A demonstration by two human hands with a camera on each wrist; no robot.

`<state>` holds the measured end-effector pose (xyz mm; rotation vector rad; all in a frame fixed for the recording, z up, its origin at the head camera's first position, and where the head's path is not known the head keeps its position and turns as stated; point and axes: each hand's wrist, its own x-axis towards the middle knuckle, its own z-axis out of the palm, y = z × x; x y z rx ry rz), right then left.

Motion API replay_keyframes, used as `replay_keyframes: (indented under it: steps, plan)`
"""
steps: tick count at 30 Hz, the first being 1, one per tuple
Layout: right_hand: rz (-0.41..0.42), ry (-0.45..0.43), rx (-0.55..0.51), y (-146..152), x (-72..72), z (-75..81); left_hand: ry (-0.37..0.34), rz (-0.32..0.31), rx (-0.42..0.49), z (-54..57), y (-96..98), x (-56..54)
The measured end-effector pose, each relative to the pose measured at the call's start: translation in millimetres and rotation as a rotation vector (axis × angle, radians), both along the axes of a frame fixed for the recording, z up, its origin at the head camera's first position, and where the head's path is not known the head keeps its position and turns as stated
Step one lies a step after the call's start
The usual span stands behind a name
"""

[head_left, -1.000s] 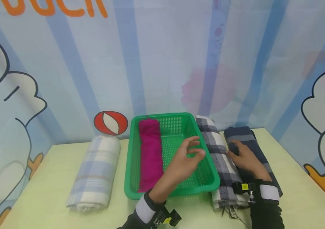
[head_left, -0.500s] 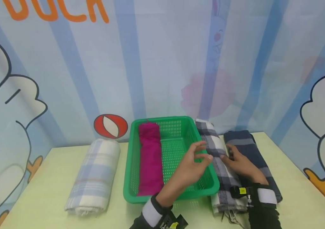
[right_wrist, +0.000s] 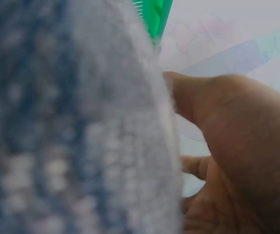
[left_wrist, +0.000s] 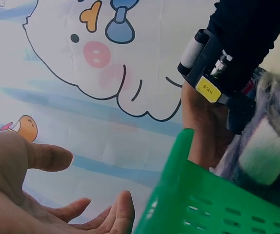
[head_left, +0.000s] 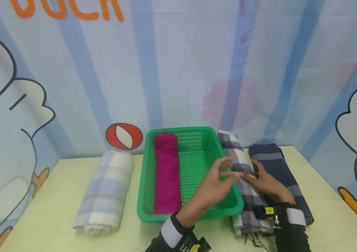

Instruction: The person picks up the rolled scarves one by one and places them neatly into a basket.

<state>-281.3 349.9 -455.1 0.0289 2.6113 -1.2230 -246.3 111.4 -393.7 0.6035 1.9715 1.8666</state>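
Observation:
My left hand [head_left: 213,185] hovers over the right side of a green plastic basket [head_left: 142,182]. Its thumb and fingers are loosely bent with nothing between them; the left wrist view shows this hand [left_wrist: 13,187] apart from the basket rim [left_wrist: 176,156]. My right hand [head_left: 268,182] is at the right side of a rolled black-and-white checked scarf [head_left: 236,155], its thumb over the top. In the right wrist view, the blurred scarf [right_wrist: 81,117] hides where the fingertips end. A rolled magenta cloth [head_left: 167,175] lies along the basket's left side.
A navy rolled cloth with grey bands [head_left: 286,178] lies right of the checked scarf. Left of the basket is a pale blue-and-white plaid roll [head_left: 106,192]. All rest on a pale yellow table [head_left: 55,196], against a printed cartoon backdrop [head_left: 178,70].
My left hand has moved right, toward the basket's right rim. My right hand has shifted left from the navy cloth to the checked scarf. The rolls keep their places.

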Motion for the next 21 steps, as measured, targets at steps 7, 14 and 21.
replay_keyframes:
  steps: [7,14,21]
  plan:
    - [-0.009,-0.053,0.0,0,-1.1,-0.7,-0.003,0.002,-0.009,-4.5,2.7,-2.2]
    - [0.023,-0.02,-0.077,3,-2.5,-5.8,-0.006,-0.003,0.003,-5.0,2.3,-3.0]
    - [0.031,0.019,-0.238,8,-2.6,-11.7,-0.004,0.021,-0.007,-2.2,0.8,-2.4]
